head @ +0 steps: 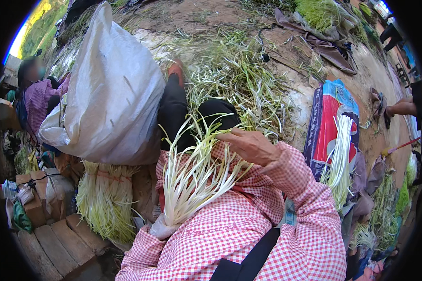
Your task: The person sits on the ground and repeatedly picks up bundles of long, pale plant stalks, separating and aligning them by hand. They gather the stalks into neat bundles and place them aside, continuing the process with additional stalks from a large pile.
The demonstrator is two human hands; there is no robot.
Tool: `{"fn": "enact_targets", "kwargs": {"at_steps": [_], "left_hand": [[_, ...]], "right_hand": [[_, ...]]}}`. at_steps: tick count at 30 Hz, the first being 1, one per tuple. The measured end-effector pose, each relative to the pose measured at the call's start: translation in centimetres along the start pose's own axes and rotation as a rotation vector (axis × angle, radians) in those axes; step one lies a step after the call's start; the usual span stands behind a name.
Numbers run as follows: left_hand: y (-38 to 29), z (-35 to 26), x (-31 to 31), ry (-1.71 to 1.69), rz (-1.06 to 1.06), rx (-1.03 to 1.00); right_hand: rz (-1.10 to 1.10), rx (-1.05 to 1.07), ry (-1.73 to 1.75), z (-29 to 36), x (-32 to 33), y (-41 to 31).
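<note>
My left hand [161, 227], in a whitish glove, is closed round the white lower end of a bunch of pale yellow-green leafy stalks [193, 175]. The bunch fans out up over my lap and the checked clothing. At the tips on the right, my bare right hand [248, 145] has bent fingers against a few thin leaves; whether it pinches one cannot be made out. A heap of loose, partly wilted stalks [235, 73] lies on the ground beyond my knees.
A large white sack [109, 91] stands at left, with tied bundles [107, 200] below it. On the right, white stalks [341, 151] lie on a printed bag [320, 130]. Wooden planks [61, 242] are at lower left. One person [42, 98] sits far left; another's leg [402, 107] is at right.
</note>
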State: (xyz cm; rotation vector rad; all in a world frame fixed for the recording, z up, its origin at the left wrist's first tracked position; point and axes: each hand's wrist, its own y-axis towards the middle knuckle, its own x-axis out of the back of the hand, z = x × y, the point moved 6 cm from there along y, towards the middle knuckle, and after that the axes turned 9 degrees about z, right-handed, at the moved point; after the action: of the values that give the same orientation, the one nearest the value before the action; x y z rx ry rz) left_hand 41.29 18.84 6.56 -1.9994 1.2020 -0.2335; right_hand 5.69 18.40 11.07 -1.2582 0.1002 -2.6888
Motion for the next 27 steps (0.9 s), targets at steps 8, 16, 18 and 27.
{"fn": "enact_targets", "kwargs": {"at_steps": [8, 16, 18, 27], "left_hand": [[0.7, -0.2, -0.6, -0.042, 0.019, -0.043], [0.0, 0.4, -0.5, -0.021, 0.038, -0.030], [0.0, 0.1, -0.5, -0.009, 0.034, -0.032], [-0.3, -0.3, -0.8, 0.007, 0.007, -0.022]], "right_hand": [[-0.144, 0.035, 0.055, -1.6, -0.6, -2.4], [-0.610, -0.484, 0.283, -10.2, 1.5, -6.7], [-0.496, -0.383, 0.231, -8.6, 1.6, -7.5], [-0.118, -0.092, -0.110, -1.2, -3.0, -5.7]]}}
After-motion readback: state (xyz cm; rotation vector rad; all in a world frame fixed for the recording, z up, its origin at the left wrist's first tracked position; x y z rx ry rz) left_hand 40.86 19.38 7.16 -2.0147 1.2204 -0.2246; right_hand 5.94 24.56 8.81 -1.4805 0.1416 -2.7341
